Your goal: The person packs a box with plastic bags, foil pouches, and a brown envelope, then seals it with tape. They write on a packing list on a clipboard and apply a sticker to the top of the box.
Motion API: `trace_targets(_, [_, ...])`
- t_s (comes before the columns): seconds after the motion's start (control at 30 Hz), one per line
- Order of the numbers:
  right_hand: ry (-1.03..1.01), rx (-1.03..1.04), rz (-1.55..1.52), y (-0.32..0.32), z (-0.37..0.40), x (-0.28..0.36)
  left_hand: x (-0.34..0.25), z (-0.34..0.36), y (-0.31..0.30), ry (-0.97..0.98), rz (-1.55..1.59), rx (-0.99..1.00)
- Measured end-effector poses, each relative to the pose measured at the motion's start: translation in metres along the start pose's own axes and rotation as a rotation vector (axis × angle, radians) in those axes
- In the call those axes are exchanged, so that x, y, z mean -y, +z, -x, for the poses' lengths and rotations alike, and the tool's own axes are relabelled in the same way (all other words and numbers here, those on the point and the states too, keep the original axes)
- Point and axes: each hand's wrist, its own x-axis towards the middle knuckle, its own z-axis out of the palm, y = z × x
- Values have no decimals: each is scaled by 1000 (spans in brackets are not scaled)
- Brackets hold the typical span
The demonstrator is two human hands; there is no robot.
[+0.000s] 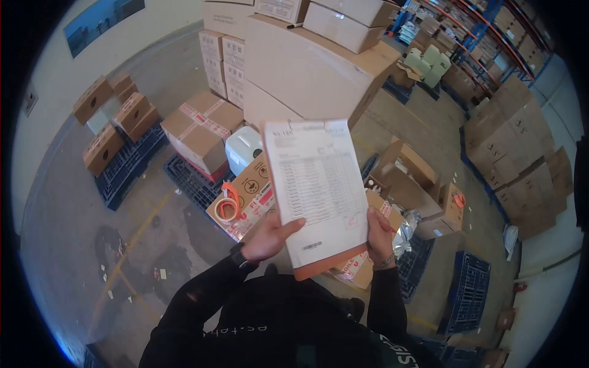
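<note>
A brown clipboard (307,272) carries printed white sheets (319,184) with a table of rows, a red stamp mark and a barcode near the bottom. My left hand (267,238) grips its left edge, thumb lying over the paper. At the right edge, my right hand (380,236) has its fingers closed around the board; a thin red thing shows beside them, too small to name. Below the clipboard sits a taped carton (253,187), with an orange tape dispenser (227,205) on top, close to my left hand.
Large cartons (307,67) are stacked ahead. A white jerrycan (242,149) and a taped box (202,129) stand left of the clipboard. To the right are an open carton (408,172), a blue pallet (469,288) and leaning flattened cardboard (515,141). Another loaded pallet (135,165) lies far left.
</note>
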Motion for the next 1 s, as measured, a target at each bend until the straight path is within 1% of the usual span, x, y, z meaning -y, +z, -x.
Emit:
trace_targets(0.1, [17, -51, 138, -27, -10, -34, 30, -18, -2, -222, 2, 36])
trace_targets(0.13, [-22, -52, 203, -32, -18, -46, 66, -24, -10, -270, 31, 36])
trace_targets(0.2, [-86, -65, 330, -42, -27, -72, 99, -26, -18, -478, 92, -71])
trace_targets(0.23, [-46, -57, 351, -42, -36, -82, 110, -25, -24, -581, 113, -122])
trace_targets(0.27, [-5, -54, 369, -38, -49, -92, 121, -19, -32, -597, 92, -153])
trace_targets(0.33, [-310, -82, 509, -32, -95, -148, 145, 7, -54, -647, 36, -182])
trace_targets(0.37, [-384, -90, 611, -20, -109, -150, 157, 22, -70, -652, -65, -141])
trace_targets(0.4, [-440, -92, 534, -11, -135, -175, 168, 36, -85, -652, -167, -84])
trace_targets(0.43, [-382, -4, 553, -3, -157, -181, 167, 54, -92, -609, -411, -32])
trace_targets(0.47, [-272, 80, 629, 6, -177, -180, 164, 69, -96, -535, -648, 29])
trace_targets(0.5, [-285, 98, 625, 19, -196, -182, 173, 90, -101, -437, -640, 18])
trace_targets(0.53, [-387, 103, 701, 31, -211, -180, 209, 127, -137, -471, -696, 25])
trace_targets(0.57, [-302, 158, 794, 44, -237, -192, 165, 129, -113, -571, -971, 182])
trace_targets(0.6, [-323, 115, 799, 56, -236, -190, 188, 160, -142, -647, -932, 259])
trace_targets(0.63, [-363, -14, 1000, 70, -234, -183, 173, 165, -137, -728, -879, 288])
trace_targets(0.67, [-400, -136, 1200, 86, -233, -178, 151, 170, -126, -760, -826, 281])
trace_targets(0.7, [-453, -114, 1209, 104, -232, -180, 129, 175, -115, -791, -774, 272])
trace_targets(0.77, [-571, -59, 1232, 141, -226, -188, 106, 183, -108, -744, -663, 192])
trace_targets(0.83, [-357, 137, 1238, 175, -220, -194, 103, 189, -117, -761, -661, 175])
trace_targets(0.87, [-236, 157, 1237, 188, -220, -204, 101, 186, -123, -762, -666, 174])
trace_targets(0.9, [-116, 173, 1233, 202, -226, -228, 101, 178, -127, -766, -724, 170])
trace_targets(0.97, [-3, 47, 1069, 218, -245, -281, 98, 165, -132, -784, -830, 168])
trace_targets(1.0, [-21, 112, 1094, 196, -223, -240, 94, 157, -129, -750, -853, 155])
